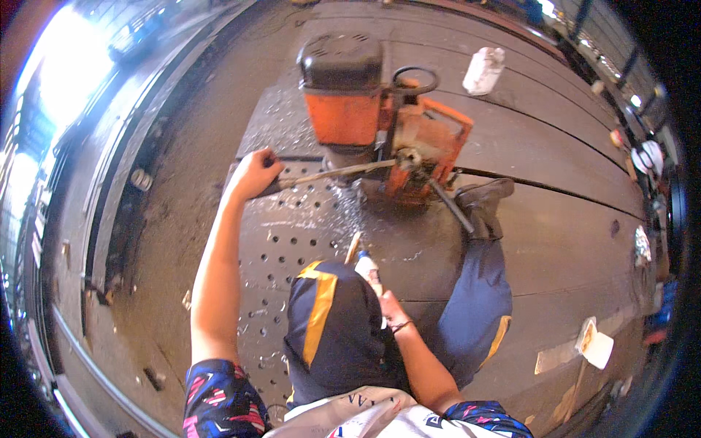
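Note:
An orange magnetic drill [342,120] with a black motor cap stands on a steel plate [292,281] drilled with many round holes. My left hand [257,174] is closed around the outer end of the drill's long feed lever [328,174], left of the machine. Low in front of the drill, beside my bent knee, my right hand [394,310] grips a small white bottle [369,271] with a blue top pointing toward the drill. Just left of the bottle's top a thin tan stick-like piece [353,248] shows; its lower end is hidden behind my knee.
Shiny metal chips [350,208] lie around the drill's base. A second lever [449,204] sticks out near my boot [483,204]. Farther back lies a white container [484,71]; a white cup-like container [597,347] sits at right. A long groove crosses the surface.

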Demonstrator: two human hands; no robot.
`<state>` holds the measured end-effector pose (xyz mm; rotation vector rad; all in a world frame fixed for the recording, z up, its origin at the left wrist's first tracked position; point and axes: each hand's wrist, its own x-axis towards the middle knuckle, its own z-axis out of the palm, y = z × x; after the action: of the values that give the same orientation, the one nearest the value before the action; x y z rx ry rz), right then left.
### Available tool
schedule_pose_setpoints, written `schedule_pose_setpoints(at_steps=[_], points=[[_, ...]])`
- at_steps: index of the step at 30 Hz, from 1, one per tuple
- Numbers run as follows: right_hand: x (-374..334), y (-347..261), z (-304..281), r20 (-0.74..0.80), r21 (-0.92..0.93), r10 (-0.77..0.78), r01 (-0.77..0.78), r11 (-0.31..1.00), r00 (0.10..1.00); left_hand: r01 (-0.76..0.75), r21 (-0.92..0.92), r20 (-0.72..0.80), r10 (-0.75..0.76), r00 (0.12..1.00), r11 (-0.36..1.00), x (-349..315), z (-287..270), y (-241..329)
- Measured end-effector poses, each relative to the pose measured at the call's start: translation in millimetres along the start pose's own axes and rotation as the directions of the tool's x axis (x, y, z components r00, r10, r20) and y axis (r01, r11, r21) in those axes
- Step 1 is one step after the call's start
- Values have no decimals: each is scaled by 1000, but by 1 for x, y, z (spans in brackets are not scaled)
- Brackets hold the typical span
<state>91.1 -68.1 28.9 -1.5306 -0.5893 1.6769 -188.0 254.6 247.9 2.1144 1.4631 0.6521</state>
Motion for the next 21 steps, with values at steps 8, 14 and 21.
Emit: schedule_pose_setpoints(at_steps=[8, 14, 21], points=[[11, 24, -8, 35, 58, -23, 21, 998, 999, 108, 67, 117, -116, 986, 992, -7, -5, 29], [15, 27, -11, -1, -85, -22, 22, 996, 1000, 156, 147, 172, -180, 968, 977, -6, -6, 35], [10, 21, -8, 25, 13, 11, -11, 1000, 1000, 147, 152, 164, -171, 972, 977, -8, -6, 34]])
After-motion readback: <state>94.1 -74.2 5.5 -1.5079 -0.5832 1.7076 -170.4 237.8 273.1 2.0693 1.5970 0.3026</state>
